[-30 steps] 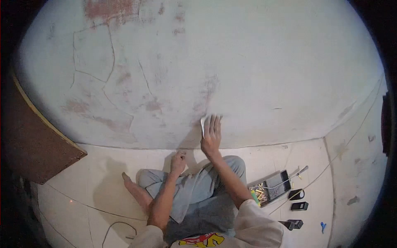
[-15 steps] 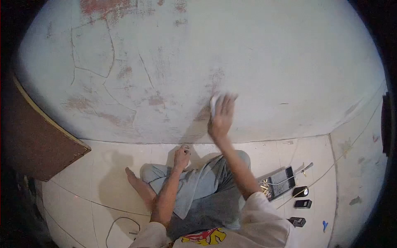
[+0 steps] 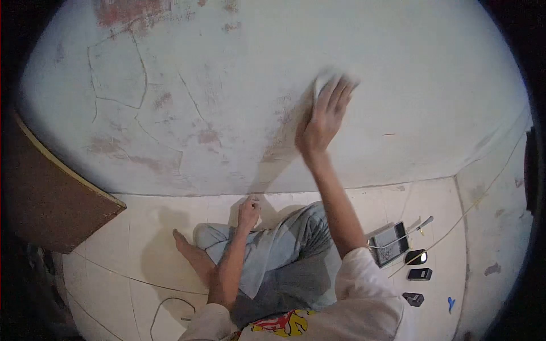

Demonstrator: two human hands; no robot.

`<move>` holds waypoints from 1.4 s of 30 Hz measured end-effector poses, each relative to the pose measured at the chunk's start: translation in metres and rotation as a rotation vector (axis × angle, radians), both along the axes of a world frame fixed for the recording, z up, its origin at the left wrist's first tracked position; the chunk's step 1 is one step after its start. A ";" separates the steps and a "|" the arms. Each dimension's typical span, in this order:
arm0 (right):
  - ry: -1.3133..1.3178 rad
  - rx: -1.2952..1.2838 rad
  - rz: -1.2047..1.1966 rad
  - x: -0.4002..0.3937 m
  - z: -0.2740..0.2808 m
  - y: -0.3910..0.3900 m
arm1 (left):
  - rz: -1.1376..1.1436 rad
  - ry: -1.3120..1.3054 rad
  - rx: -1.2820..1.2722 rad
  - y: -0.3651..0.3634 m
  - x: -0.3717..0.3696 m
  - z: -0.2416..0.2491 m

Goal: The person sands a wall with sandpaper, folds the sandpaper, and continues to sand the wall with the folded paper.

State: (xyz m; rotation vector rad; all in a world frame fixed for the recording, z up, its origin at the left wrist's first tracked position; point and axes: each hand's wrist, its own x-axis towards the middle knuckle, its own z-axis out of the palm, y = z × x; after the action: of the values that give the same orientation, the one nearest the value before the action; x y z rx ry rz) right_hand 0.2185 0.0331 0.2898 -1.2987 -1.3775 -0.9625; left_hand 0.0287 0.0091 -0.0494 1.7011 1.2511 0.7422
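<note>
Against the wall [image 3: 421,102], right hand [image 3: 324,120] blurred, fingers pressing a pale sheet [image 3: 319,90] mostly hidden, left hand [image 3: 248,211] loosely curled.

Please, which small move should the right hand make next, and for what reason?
Probably slide the right hand and its white piece a little down and left along the wall. The hand lies flat over the piece, reddish marks show on that side, and the wall just right of the hand looks more even.
</note>
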 end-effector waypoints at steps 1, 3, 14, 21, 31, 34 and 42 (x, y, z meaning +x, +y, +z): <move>0.004 -0.069 -0.014 -0.002 -0.048 -0.002 | -0.001 -0.003 0.012 -0.001 -0.001 0.000; 0.056 -0.298 -0.033 -0.017 -0.140 -0.020 | 0.028 -0.076 -0.049 -0.001 0.000 0.001; 0.062 0.097 -0.056 0.015 0.030 -0.004 | 0.039 -0.122 -0.262 -0.008 -0.002 0.043; 0.038 -0.416 -0.071 -0.020 -0.168 -0.033 | 0.027 -0.112 -0.213 -0.006 0.001 0.036; -0.118 -0.039 -0.041 -0.011 0.041 -0.002 | 0.001 -0.206 -0.218 -0.006 0.005 0.044; -0.097 -0.014 -0.014 -0.013 -0.009 0.001 | 0.035 -0.144 -0.304 -0.006 0.004 0.047; 0.034 -0.227 -0.091 -0.021 -0.123 -0.024 | 0.018 -0.138 -0.267 -0.012 0.002 0.055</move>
State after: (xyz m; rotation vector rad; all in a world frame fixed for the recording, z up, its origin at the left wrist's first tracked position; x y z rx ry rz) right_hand 0.1973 0.0088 0.1672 -1.5518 -1.4430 -0.8580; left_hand 0.0311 -0.0029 0.0060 1.4015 1.2124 0.6592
